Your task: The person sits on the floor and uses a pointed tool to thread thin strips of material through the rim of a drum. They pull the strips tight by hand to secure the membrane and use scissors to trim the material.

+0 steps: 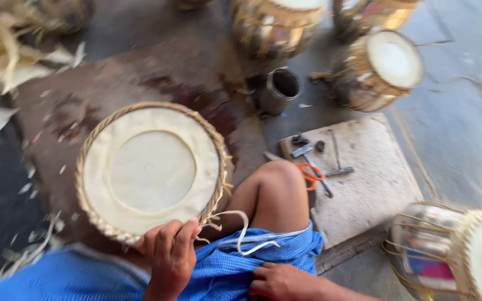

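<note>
Your left-hand fingers [181, 241] were curled over the near rim of the drumhead [150, 170], closed on its braided edge right where the loose pale strap [240, 231] came off the weave. That was the right place to grip: pinching at the root of the strap, not further along it, would keep the braid from slackening, I judged. The left hand [168, 259] sat low against the rim, so the pull would run along the edge instead of lifting it.

Your right hand [279, 280] lay on the blue cloth [263, 253] over your lap, fingers bent and pressed down on the fabric; it held nothing that I could make out. It was near the free end of the strap, which curled across the cloth beside your bare knee [274, 192].

The drumhead itself rested flat and face up in front of you, on a dark worn mat [140, 78] on the floor, tilted a little toward your lap. Keeping it braced against your leg would steady it while the left hand worked.

Further out, a stone slab [375, 189] to the right of your knee carried orange-handled scissors [311, 176], a hammer [338, 161] and other small tools. A dark metal cup [282, 88] stood beyond the mat, and finished drums [383, 68] stood around the edges.
</note>
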Tool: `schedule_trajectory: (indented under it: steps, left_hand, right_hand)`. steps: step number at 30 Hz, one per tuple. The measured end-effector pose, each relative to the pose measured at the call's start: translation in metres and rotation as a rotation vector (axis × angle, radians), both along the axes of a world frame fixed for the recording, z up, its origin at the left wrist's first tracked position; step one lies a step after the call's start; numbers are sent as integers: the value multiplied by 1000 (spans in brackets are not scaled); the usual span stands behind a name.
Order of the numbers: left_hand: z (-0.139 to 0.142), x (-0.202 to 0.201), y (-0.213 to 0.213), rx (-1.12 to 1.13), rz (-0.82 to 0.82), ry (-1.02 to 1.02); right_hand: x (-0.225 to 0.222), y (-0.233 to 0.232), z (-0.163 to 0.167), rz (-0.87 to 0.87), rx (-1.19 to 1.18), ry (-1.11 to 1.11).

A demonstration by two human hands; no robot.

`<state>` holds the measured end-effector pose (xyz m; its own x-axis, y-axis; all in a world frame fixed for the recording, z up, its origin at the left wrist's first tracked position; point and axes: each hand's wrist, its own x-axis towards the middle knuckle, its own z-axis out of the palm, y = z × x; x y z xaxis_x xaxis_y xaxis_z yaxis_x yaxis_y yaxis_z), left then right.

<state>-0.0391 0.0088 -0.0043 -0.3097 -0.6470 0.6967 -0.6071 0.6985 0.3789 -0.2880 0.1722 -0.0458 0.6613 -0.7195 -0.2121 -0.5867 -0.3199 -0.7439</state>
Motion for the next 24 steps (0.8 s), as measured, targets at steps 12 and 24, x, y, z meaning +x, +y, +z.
schedule_trajectory:
  steps: [12,24]
  left_hand:
    - [14,28,-59,78,-198,-48]
    - [-1,21,-30,154,-119,-34]
  right_hand:
    - [11,48,-45,-526,626,583]
    - [-104,-105,151,-979,-38,-23]
